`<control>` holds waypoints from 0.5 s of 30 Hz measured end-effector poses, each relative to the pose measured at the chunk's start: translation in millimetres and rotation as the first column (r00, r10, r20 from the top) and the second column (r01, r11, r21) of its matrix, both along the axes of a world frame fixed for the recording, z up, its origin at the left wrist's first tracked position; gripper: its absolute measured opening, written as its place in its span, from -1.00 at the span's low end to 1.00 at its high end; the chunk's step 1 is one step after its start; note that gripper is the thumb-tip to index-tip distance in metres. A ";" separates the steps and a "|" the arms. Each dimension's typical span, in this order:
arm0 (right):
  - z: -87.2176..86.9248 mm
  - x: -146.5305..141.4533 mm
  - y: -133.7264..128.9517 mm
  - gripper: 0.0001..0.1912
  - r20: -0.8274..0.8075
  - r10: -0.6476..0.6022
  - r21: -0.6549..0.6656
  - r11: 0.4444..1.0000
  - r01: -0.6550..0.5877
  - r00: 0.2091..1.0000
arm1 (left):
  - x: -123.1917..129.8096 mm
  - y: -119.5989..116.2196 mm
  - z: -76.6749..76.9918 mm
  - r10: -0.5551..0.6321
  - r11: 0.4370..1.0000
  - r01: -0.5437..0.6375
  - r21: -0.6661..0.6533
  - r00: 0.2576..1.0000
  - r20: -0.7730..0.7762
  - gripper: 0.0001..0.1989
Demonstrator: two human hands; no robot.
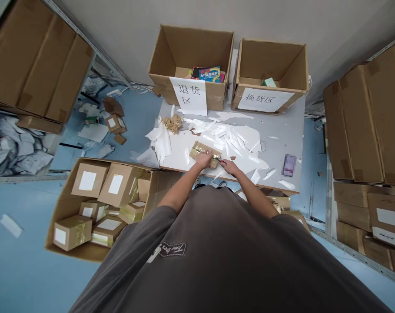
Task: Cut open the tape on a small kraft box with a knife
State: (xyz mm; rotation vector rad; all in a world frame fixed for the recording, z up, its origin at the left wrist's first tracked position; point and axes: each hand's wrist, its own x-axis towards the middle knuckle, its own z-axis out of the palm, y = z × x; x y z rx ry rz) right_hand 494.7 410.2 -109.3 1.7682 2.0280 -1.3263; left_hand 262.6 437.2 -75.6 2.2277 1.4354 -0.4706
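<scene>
A small brown cardboard box (pixel 199 147) with shiny tape lies near the front edge of the table (pixel 282 134). My left hand (pixel 204 160) is closed over the box's near side and grips it. In my right hand (pixel 229 167) is a cutter knife with a red and black handle (pixel 221 161), its tip at the box's right end. The blade itself is too small to make out. White paper scraps (pixel 228 137) are strewn just beyond the box, and crumpled brown tape (pixel 174 124) sits to its left.
Two open cartons with paper signs, the left carton (pixel 154 80) and the right carton (pixel 303 87), stand at the table's back. A large carton (pixel 62 204) of taped boxes is at my left. Shelves with stacked cartons (pixel 360 126) flank both sides. A blurred purple item (pixel 289 165) lies at right.
</scene>
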 end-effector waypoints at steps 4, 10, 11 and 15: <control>-2.9 -4.5 -9.0 -0.70 -0.048 -0.073 0.026 0.997 0.075 0.996 | -1.3 -0.5 0.9 0.017 1.000 -0.017 0.007 1.000 0.024 0.16; -3.0 -6.4 -14.8 -0.70 -0.185 -0.206 -0.119 0.975 0.186 0.961 | -2.5 2.9 0.5 0.034 0.999 -0.034 -0.010 0.999 0.006 0.17; -2.7 -7.0 -15.9 -0.70 -0.199 -0.219 -0.135 0.972 0.194 0.955 | -2.6 3.7 0.2 0.031 1.000 -0.031 -0.005 0.999 0.010 0.14; -0.8 -13.3 -21.4 -0.72 -0.199 -0.271 -0.081 0.962 0.260 0.942 | -4.1 4.5 -1.7 -0.036 0.999 0.036 0.006 0.999 0.022 -0.06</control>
